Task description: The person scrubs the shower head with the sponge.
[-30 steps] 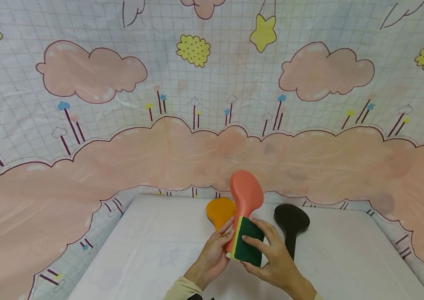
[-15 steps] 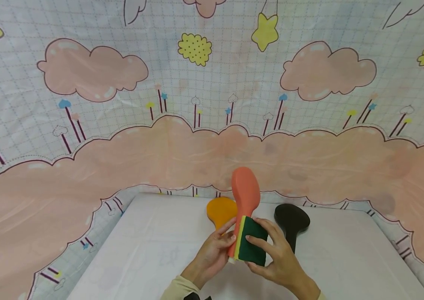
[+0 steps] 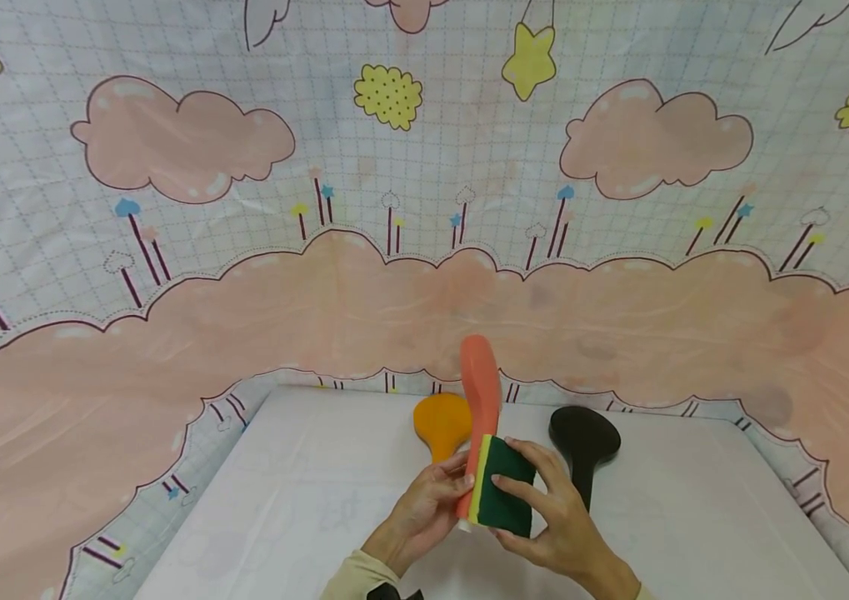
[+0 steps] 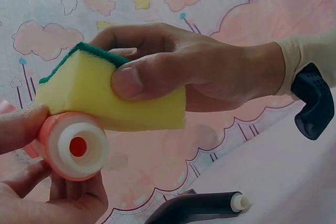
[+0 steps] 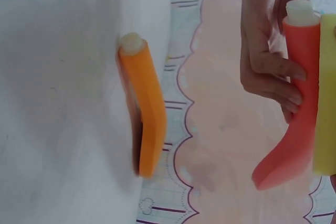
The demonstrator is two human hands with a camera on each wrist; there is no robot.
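The coral paddle-shaped piece (image 3: 480,400) stands upright above the near-middle of the tabletop (image 3: 304,500), its handle end held low between both hands and its broad head pointing up, turned nearly edge-on to the head camera. The left hand (image 3: 424,508) curls its fingers (image 5: 273,74) round the handle; the left wrist view shows the handle's white end cap with a red centre (image 4: 77,147). Pressed against the handle's right side is a sponge (image 3: 501,496), yellow foam with a dark green scouring face, pinched by the right hand (image 3: 555,521), thumb (image 4: 137,80) on the yellow foam and fingers wrapped over the green side.

On the tabletop behind lie an orange piece (image 3: 441,422) of the same shape toward the far edge, and a black one (image 3: 584,443) to the right, handles pointing toward the near edge.

A risk, as I judge it: the handle is smooth and round, so hard pressure from the sponge could twist it in the left hand's grip or knock it down onto the orange piece.

No brand, label or readable writing shows anywhere; the backdrop (image 3: 184,150) carries only clouds and stars.
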